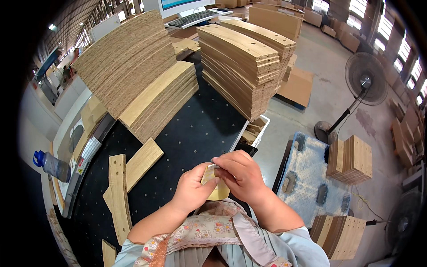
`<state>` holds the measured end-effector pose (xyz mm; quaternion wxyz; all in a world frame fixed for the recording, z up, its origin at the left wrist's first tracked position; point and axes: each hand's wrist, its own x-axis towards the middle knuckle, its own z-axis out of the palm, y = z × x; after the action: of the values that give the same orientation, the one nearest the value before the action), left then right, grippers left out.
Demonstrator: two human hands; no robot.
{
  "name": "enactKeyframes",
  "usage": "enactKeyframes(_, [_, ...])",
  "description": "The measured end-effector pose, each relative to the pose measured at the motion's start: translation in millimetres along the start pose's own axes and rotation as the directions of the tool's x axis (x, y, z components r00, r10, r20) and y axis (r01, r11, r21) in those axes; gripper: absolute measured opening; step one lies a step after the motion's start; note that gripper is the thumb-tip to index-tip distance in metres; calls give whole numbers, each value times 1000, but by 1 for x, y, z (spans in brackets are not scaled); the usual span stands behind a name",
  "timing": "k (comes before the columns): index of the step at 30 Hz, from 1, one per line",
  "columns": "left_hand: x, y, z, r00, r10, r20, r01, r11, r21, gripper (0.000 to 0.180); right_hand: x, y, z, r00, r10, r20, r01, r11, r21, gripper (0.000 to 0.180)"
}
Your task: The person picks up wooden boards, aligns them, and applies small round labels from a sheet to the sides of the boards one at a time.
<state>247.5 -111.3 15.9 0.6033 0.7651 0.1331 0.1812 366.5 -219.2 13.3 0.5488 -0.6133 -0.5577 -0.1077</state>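
My left hand (192, 189) and my right hand (242, 175) meet close in front of my body. Between them is a pale yellow roll of labels (219, 192) with a whitish printed strip; part of it is hidden by my fingers. The left thumb presses on its face while the fingers behind it are out of sight. My right fingertips pinch at its upper edge. Left of my hands, a narrow wooden board (119, 196) lies partly over another wooden board (144, 163) on the black table (187, 133).
A tall stack of particleboard panels (129, 62) and a stack of drilled boards (240, 66) stand at the table's far side, near a keyboard (193, 18). Right are a blue pallet (307, 178), board stacks (351, 160) and a fan (365, 81). A water bottle (52, 165) is left.
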Motion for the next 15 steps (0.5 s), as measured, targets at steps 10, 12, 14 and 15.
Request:
enactKeyframes(10, [3,-16,-6,997,-61,-49,66,990,126,16,-8,4,16,998,56,-2,-56,998,-6,28])
enactKeyframes(12, [4,-22,-4,995,-53,-88,59,996,63,17,-8,4,19,999,36,-5,-36,999,-34,29])
enactKeyframes(14, [5,-27,-3,994,-49,-96,53,998,35,18,-9,4,21,999,32,-1,-32,999,-44,30])
enactKeyframes(15, [5,-29,-2,993,-80,-85,77,996,-35,19,-9,4,22,999,39,0,-39,998,-48,30])
